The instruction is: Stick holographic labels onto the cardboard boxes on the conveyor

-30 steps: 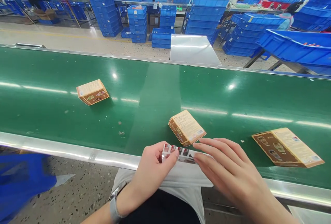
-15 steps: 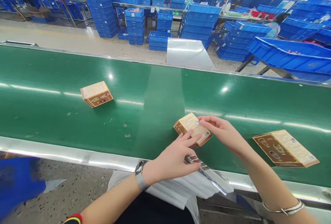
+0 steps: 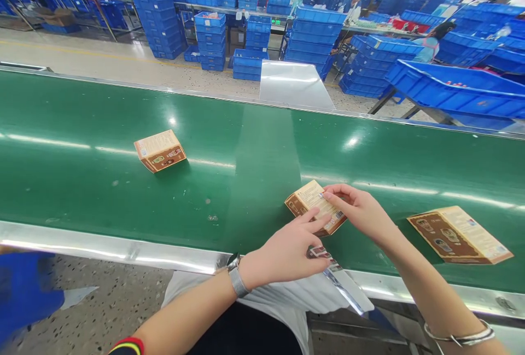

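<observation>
My left hand (image 3: pixel 291 248) holds a strip of stickers (image 3: pixel 338 278) between thumb and forefinger. The strip's shiny end hangs toward the belt's near edge. Other fingers of that hand rest on a brown and cream carton (image 3: pixel 310 193), which lies on the green conveyor belt (image 3: pixel 262 152). At the carton's top face, my right hand (image 3: pixel 355 207) pinches a small shiny sticker (image 3: pixel 321 195) between thumb and fingertips. Part of the carton's top and front is hidden behind both hands.
Similar cartons lie on the belt to the left (image 3: pixel 161 151) and to the right (image 3: pixel 459 234). Beyond the belt stand a metal plate (image 3: pixel 295 84), stacked blue crates (image 3: pixel 315 38) and a large blue bin (image 3: pixel 459 89). Two people are at the back right.
Both hands have moved from the near edge onto the middle carton. My right hand has taken a small sticker from the strip. The cartons have drifted right with the belt.
</observation>
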Action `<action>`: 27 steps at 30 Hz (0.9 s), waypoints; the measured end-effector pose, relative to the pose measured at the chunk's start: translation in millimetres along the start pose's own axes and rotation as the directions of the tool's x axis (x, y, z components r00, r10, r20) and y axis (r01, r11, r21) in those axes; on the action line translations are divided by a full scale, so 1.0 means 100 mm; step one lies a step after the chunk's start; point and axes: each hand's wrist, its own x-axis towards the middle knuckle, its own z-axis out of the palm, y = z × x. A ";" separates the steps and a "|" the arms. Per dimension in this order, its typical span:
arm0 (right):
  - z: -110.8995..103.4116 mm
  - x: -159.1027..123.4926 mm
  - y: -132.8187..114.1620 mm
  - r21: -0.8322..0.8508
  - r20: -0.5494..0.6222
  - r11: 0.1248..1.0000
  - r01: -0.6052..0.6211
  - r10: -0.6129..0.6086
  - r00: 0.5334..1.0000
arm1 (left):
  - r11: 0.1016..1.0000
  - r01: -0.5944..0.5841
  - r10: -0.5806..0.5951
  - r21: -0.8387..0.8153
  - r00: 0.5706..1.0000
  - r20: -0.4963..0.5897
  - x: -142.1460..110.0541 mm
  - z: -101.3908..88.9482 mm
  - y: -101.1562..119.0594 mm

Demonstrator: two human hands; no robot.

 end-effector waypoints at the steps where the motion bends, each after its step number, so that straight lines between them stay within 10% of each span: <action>1: 0.00 -0.01 0.01 -0.014 -0.024 1.000 0.006 -0.007 1.000 | 1.000 -0.004 0.004 0.003 1.000 0.001 0.01 0.02 0.00; 16: 0.02 0.07 0.39 -0.009 -0.317 0.998 -0.068 0.061 0.946 | 0.996 -0.072 0.069 0.049 0.995 0.068 0.26 0.15 0.03; 27: -0.32 0.15 0.49 -0.077 -0.038 0.997 0.025 -0.028 0.999 | 0.959 -0.198 0.172 0.205 0.976 0.137 0.55 0.35 -0.05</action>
